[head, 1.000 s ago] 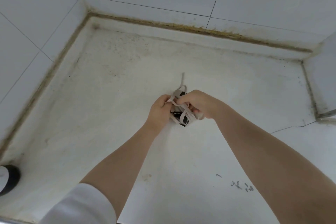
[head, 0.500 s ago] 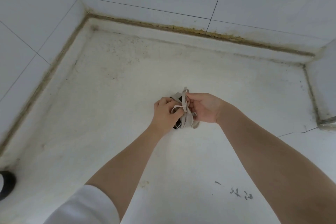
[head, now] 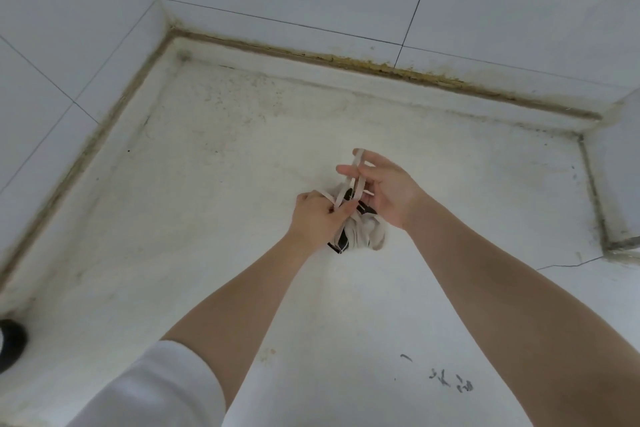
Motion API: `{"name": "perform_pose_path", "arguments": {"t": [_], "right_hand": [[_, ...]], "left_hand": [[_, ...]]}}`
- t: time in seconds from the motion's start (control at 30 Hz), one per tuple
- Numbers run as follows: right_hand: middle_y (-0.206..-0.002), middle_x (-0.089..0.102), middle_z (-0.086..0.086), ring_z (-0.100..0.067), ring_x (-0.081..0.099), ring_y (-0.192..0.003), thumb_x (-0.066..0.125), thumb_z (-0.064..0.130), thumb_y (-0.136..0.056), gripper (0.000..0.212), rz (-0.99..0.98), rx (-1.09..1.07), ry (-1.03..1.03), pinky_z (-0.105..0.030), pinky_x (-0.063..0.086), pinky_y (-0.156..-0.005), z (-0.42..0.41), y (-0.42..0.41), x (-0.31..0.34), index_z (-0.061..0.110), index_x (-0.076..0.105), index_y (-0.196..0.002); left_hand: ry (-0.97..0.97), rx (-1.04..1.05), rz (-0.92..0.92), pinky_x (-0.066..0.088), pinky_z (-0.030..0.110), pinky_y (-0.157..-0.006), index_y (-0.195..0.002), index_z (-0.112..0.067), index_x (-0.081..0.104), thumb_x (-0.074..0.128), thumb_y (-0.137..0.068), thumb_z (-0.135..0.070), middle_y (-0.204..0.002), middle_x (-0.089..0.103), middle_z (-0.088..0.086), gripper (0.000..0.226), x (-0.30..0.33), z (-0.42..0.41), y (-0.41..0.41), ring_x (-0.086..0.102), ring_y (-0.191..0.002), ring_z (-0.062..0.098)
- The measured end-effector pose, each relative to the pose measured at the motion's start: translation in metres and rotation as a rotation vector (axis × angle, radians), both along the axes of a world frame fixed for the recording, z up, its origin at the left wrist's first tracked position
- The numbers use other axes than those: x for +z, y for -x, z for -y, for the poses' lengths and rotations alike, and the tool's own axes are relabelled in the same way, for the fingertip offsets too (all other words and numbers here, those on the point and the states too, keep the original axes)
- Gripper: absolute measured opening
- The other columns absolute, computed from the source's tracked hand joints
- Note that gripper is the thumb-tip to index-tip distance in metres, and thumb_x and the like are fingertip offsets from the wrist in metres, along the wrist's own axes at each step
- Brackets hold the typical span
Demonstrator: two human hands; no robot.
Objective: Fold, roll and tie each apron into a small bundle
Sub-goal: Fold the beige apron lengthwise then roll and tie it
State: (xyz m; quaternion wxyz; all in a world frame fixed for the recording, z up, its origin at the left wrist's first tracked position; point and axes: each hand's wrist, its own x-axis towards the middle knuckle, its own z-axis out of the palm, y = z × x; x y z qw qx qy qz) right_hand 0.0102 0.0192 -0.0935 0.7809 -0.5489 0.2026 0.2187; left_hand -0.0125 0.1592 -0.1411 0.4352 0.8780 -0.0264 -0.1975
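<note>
Apron bundle [head: 360, 236] already rolled between both hands — left hand [head: 317, 218] pinches the strap [head: 357, 174], right hand [head: 384, 187] lifts its loop in loosely curled fingers; knot unfinished.

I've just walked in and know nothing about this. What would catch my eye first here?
Two bare hands at the centre, working over a small rolled bundle of beige and black cloth: the left hand pinches a pale flat strap against it, while the right hand lifts a loop of that strap upward. Around them lies a stained white floor, with a grimy brown seam where it meets the white tiled wall behind.
</note>
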Motion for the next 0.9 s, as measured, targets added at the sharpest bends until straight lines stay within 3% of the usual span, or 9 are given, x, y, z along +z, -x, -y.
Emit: {"name": "perform_pose_path", "arguments": {"t": [0.1, 0.23, 0.37, 0.47, 0.53, 0.63, 0.73, 0.8, 0.9], "right_hand": [[-0.112, 0.067, 0.0, -0.013, 0.054, -0.083, 0.056, 0.003, -0.09, 0.031, 0.06, -0.055, 0.094, -0.023, 0.042, -0.067, 0.0, 0.005, -0.011, 0.016, 0.055, -0.119], [-0.146, 0.04, 0.006, -0.013, 0.049, -0.12, 0.047, 0.002, -0.095, 0.06, 0.215, 0.129, 0.462, -0.031, 0.043, -0.1, 0.005, 0.009, -0.022, 0.015, 0.021, -0.148], [-0.149, 0.036, 0.01, -0.012, 0.029, -0.139, 0.044, 0.023, -0.097, 0.073, 0.426, 0.596, 1.175, -0.047, -0.004, -0.118, 0.023, 0.001, -0.021, 0.019, -0.005, -0.151], [-0.144, 0.044, 0.009, -0.013, 0.014, -0.145, 0.046, 0.034, -0.096, 0.071, 0.478, 0.509, 1.468, -0.048, -0.014, -0.113, 0.043, -0.017, -0.012, 0.019, 0.004, -0.151], [-0.141, 0.048, 0.005, -0.017, 0.027, -0.141, 0.047, 0.033, -0.096, 0.06, 0.378, 0.473, 1.438, -0.045, 0.003, -0.115, 0.051, -0.029, -0.007, 0.021, 0.02, -0.148], [-0.136, 0.052, -0.006, -0.025, 0.048, -0.123, 0.046, 0.035, -0.097, 0.05, 0.202, 0.523, 1.179, -0.03, 0.034, -0.101, 0.043, -0.029, -0.004, 0.019, 0.034, -0.144], [-0.132, 0.048, -0.007, -0.028, 0.05, -0.118, 0.038, 0.05, -0.096, 0.048, 0.15, 0.738, 1.361, -0.036, 0.04, -0.099, 0.029, -0.018, -0.004, 0.019, 0.051, -0.131], [-0.118, 0.046, 0.0, -0.022, 0.056, -0.102, 0.043, 0.051, -0.094, 0.041, 0.279, 0.714, 1.428, -0.036, 0.046, -0.09, 0.021, -0.008, -0.002, 0.018, 0.062, -0.111], [-0.093, 0.056, 0.006, 0.005, 0.055, -0.064, 0.064, 0.028, -0.088, 0.015, 0.48, 0.698, 1.034, -0.02, 0.043, -0.067, 0.013, 0.008, 0.008, 0.013, 0.065, -0.085]], "left_hand": [[-0.088, -0.023, 0.048, 0.03, 0.031, -0.097, -0.056, -0.034, 0.05, 0.031, -0.076, -0.072, -0.086, 0.059, -0.005, 0.048, -0.012, -0.008, -0.003, 0.049, -0.108, 0.024], [-0.142, -0.057, 0.1, 0.032, 0.032, -0.096, -0.073, -0.017, 0.063, 0.051, -0.093, -0.039, -0.084, 0.046, -0.008, 0.032, -0.018, -0.01, -0.003, 0.042, -0.109, 0.028], [-0.162, -0.109, 0.065, 0.03, 0.025, -0.093, -0.082, -0.007, 0.065, 0.049, -0.096, -0.03, -0.091, 0.047, -0.001, 0.032, -0.009, -0.01, -0.006, 0.037, -0.111, 0.027], [-0.194, -0.149, 0.11, 0.035, 0.026, -0.084, -0.075, -0.009, 0.057, 0.05, -0.095, -0.025, -0.089, 0.045, 0.001, 0.026, -0.008, -0.015, -0.006, 0.044, -0.099, 0.025], [-0.171, -0.102, 0.146, 0.038, 0.027, -0.071, -0.072, -0.008, 0.054, 0.053, -0.092, -0.021, -0.084, 0.042, -0.002, 0.024, -0.01, -0.018, -0.002, 0.046, -0.081, 0.02], [-0.088, 0.03, 0.181, 0.032, 0.018, -0.062, -0.074, -0.005, 0.055, 0.053, -0.091, -0.014, -0.088, 0.043, -0.001, 0.019, -0.013, -0.019, 0.004, 0.046, -0.07, 0.017], [0.003, 0.124, 0.198, 0.033, 0.01, -0.062, -0.077, -0.007, 0.048, 0.052, -0.089, -0.006, -0.094, 0.046, 0.001, 0.013, -0.012, -0.023, 0.004, 0.047, -0.075, 0.017], [-0.013, 0.116, 0.186, 0.031, 0.014, -0.061, -0.079, -0.009, 0.047, 0.051, -0.088, -0.005, -0.093, 0.048, 0.002, 0.011, -0.012, -0.026, 0.003, 0.047, -0.076, 0.017], [-0.038, 0.12, 0.164, 0.031, 0.016, -0.06, -0.083, -0.01, 0.05, 0.051, -0.09, -0.009, -0.086, 0.049, -0.001, 0.007, -0.015, -0.029, 0.004, 0.045, -0.075, 0.017]]}}
